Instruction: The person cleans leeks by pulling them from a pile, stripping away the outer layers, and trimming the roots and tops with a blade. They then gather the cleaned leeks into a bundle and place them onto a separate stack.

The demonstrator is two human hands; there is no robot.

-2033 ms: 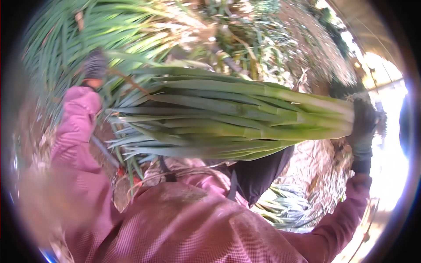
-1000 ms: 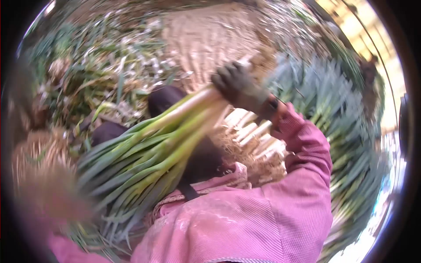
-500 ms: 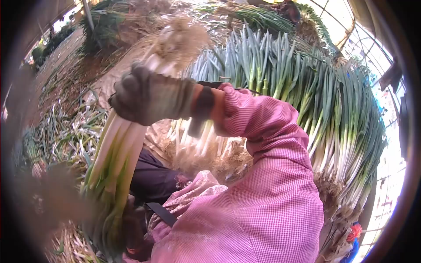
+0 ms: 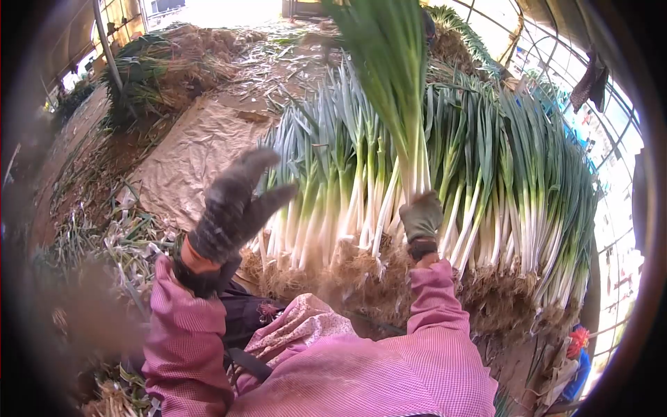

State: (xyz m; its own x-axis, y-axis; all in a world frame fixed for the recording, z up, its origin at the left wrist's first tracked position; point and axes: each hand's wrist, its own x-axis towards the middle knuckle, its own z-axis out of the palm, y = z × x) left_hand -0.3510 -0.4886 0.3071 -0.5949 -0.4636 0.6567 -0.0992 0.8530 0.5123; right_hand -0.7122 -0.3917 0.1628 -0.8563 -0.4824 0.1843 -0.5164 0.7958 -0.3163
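Observation:
A bunch of green onions (image 4: pixel 397 90) stands upright in my right hand (image 4: pixel 422 217), which is wrapped round its white stems near the root end. The green tops reach the upper edge of the view and are blurred. My left hand (image 4: pixel 240 205), in a dark dusty glove, is open with thumb and fingers apart and holds nothing. Just right of it begins a long row of green onions (image 4: pixel 479 201), leaning with leaves up and brown roots toward me. The roots of the held bunch are hidden by my right glove.
Brown sheeting (image 4: pixel 191 149) lies on the ground at left. Leaf scraps (image 4: pixel 114 236) are heaped beside it. Another onion pile (image 4: pixel 156 66) rests by a pole (image 4: pixel 108 52) at the back left. A red flower-like object (image 4: pixel 577 342) and framed greenhouse wall are at right.
The onion bunch has swung from roots-up on the left to leaves-up over the row, held in my right hand. My left hand now shows, raised and open. The view has shifted.

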